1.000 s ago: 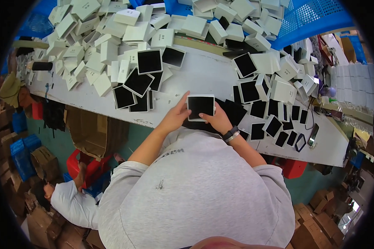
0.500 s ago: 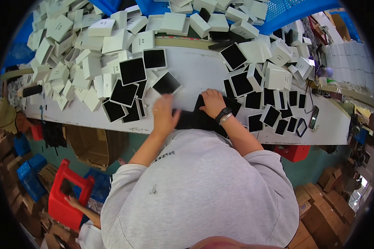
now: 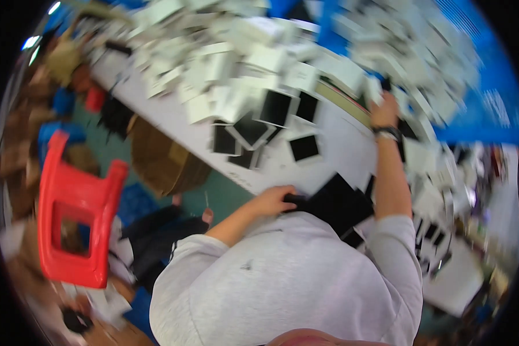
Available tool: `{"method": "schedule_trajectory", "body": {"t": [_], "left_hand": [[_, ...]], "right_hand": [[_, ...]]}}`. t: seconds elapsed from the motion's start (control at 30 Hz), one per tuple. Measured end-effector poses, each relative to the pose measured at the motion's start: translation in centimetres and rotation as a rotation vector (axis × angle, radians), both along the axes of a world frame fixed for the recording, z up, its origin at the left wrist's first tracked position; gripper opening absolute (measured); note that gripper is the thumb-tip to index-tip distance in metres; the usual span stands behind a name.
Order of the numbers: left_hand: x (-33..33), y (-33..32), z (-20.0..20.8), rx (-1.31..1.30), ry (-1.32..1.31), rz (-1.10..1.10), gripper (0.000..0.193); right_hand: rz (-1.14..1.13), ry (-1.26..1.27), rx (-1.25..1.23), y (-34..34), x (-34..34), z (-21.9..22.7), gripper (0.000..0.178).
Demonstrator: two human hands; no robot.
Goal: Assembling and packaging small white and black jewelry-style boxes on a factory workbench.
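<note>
My left hand (image 3: 273, 200) is at the table's front edge, thumb and fingers closed on the end of a black piece (image 3: 294, 199). Beside it, close against my body, lie flat black square pieces (image 3: 339, 202); what they are I cannot make out. My right hand (image 3: 384, 111) is stretched far forward to the heap of small white boxes at the back. Its fingers are blurred among a white box (image 3: 372, 88) and something dark, so its grip is unclear. Left of centre lie several shallow white box halves with black insides, one box half (image 3: 304, 148) nearest the black pieces.
White boxes (image 3: 268, 57) are heaped along the back of the white table (image 3: 352, 141). More fill a blue crate (image 3: 490, 109) at the back right. A red stool (image 3: 75, 213) and a brown carton (image 3: 158, 155) stand on the floor at left, near another person's legs (image 3: 150, 225).
The view has swung round to the right. My right hand has left the black pieces and reached out to the back heap. My left hand has closed on a black piece.
</note>
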State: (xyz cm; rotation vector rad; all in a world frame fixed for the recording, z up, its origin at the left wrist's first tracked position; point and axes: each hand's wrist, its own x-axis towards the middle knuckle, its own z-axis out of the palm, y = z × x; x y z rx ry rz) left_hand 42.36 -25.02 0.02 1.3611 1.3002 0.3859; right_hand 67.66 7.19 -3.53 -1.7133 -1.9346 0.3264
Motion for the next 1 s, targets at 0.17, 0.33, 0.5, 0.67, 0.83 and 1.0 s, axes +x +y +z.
{"method": "schedule_trajectory", "body": {"t": [0.17, 0.33, 0.5, 0.67, 0.83, 1.0], "left_hand": [[0.0, -0.7, 0.7, -0.189, -0.602, 0.746, 0.020], [0.5, 0.4, 1.4, -0.219, -0.839, 0.953, 0.022], [2.0, 1.6, 3.7, -0.123, -1.143, 1.054, 0.037], [3.4, 2.2, 5.2, 0.030, -1.152, 0.857, 0.032], [4.9, 1.5, 6.0, -0.053, -0.894, 0.732, 0.029], [4.5, 0.3, 6.2, 0.042, -0.803, 0.721, 0.028]], "right_hand": [[0.011, -0.023, -0.101, 0.3, 1.4, -2.0, 0.048], [0.243, 0.000, 0.039, -6.7, -0.6, 4.1, 0.027], [0.527, 0.102, -0.025, -17.9, -1.7, 8.5, 0.020], [0.769, -0.164, -0.050, -24.4, -2.6, 11.4, 0.022], [0.733, 0.042, -0.017, -29.0, -2.3, 12.1, 0.031], [0.316, 1.322, -0.588, -31.0, -0.7, 11.2, 0.057]]}}
